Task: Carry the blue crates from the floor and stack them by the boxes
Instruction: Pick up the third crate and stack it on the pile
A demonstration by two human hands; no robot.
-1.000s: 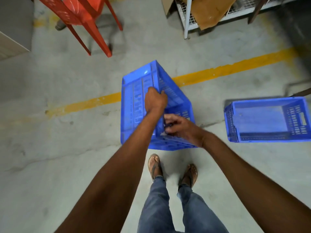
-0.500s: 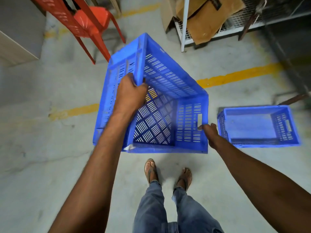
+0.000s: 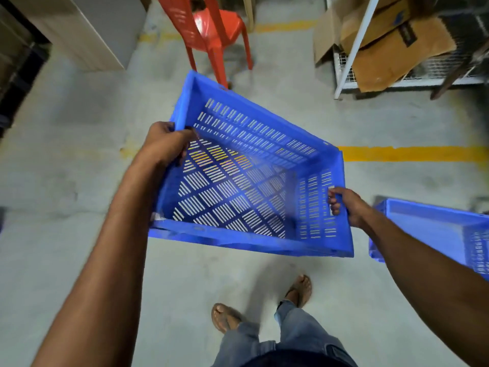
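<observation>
A blue slotted crate (image 3: 246, 197) hangs in the air in front of me, mouth up and a little tilted. My left hand (image 3: 165, 143) grips its left rim, fingers curled over the edge. My right hand (image 3: 344, 205) holds the handle slot in its right end wall. A second blue crate (image 3: 434, 229) stands on the concrete floor at the right edge, partly cut off by the frame.
A red plastic chair (image 3: 211, 33) stands just beyond the held crate. Cardboard boxes (image 3: 391, 41) lean in a white wire rack at the upper right. A beige cabinet (image 3: 87, 30) is at the upper left. A yellow floor line (image 3: 412, 153) runs across. My sandalled feet (image 3: 227, 317) are below.
The crate came off the floor, turned from its side to mouth up, and rose higher. My right hand moved to the end handle. The view shifted left; the second crate slid toward the right edge.
</observation>
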